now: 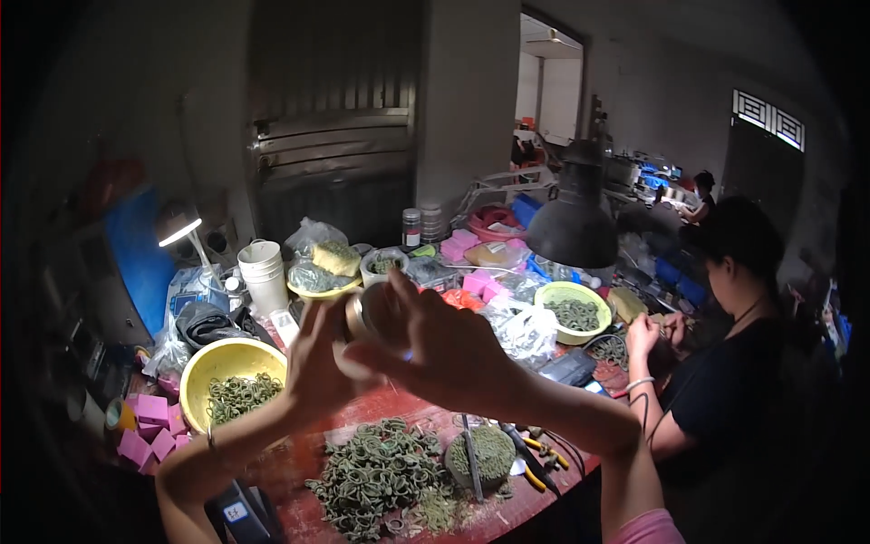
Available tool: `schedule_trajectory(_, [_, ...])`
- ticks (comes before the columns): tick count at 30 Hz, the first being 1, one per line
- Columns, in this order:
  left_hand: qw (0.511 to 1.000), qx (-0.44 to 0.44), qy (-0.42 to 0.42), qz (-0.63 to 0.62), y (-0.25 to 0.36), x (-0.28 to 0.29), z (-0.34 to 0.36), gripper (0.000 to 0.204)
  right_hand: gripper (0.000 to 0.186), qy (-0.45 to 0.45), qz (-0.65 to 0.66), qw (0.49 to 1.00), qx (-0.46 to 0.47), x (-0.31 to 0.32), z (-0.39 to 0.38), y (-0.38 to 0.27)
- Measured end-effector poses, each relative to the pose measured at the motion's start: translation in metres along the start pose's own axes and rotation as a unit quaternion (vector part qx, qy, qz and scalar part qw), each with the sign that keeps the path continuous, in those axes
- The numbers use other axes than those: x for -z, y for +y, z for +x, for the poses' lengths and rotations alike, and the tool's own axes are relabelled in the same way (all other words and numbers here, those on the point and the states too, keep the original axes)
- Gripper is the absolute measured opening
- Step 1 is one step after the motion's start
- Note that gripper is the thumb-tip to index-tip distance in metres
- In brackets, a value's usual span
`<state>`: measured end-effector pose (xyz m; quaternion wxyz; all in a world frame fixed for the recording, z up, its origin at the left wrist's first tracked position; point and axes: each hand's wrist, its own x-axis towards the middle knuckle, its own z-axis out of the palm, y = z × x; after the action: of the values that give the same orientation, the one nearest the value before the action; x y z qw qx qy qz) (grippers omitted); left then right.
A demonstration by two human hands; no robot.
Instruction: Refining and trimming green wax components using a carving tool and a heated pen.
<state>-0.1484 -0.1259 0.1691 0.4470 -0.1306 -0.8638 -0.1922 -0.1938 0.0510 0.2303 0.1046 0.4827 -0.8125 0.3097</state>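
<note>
Both my hands are raised above the red table, wrapped round a round object with a metallic rim point(358, 315), mostly hidden by fingers and slightly blurred. My left hand point(317, 358) grips its left side, and my right hand point(426, 340) is on its right. Below them lies a pile of small dark green rings point(372, 476). Right of the pile is a round block covered in green bits point(485, 453), with a thin metal rod point(471, 467) across it. Pliers with yellow handles point(535, 467) lie beside it.
A yellow basin of rings point(192, 385) and pink blocks point(149, 408) are at left, near a lit lamp point(178, 231). Buckets, bags and another basin point(544, 322) crowd the back. A co-worker point(725, 363) works close at right, under a dark hanging lampshade point(571, 231); another person point(698, 204) sits farther back.
</note>
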Motion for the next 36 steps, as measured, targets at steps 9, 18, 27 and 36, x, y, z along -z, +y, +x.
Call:
schedule_trajectory(9, [0.919, 0.032, -0.299, -0.256, 0.071, 0.046, -0.047, 0.081, 0.061, -0.153, -0.149, 0.909, 0.357, 0.045, -0.091, -0.034])
schedule_trajectory(18, [0.937, -0.041, 0.034, -0.345, 0.146, 0.078, -0.053, 0.082, 0.081, -0.025, 0.051, 0.948, 0.312, 0.069, -0.177, -0.024])
schedule_trajectory(27, [0.946, -0.097, 0.065, -0.302, 0.166, 0.076, -0.049, 0.081, 0.079, -0.003, 0.047, 0.984, 0.174, 0.046, -0.217, -0.002])
schedule_trajectory(36, [0.948, -0.109, 0.062, -0.292, 0.165, 0.072, -0.040, 0.080, 0.077, -0.002, 0.053, 0.987, 0.149, 0.040, -0.214, 0.005])
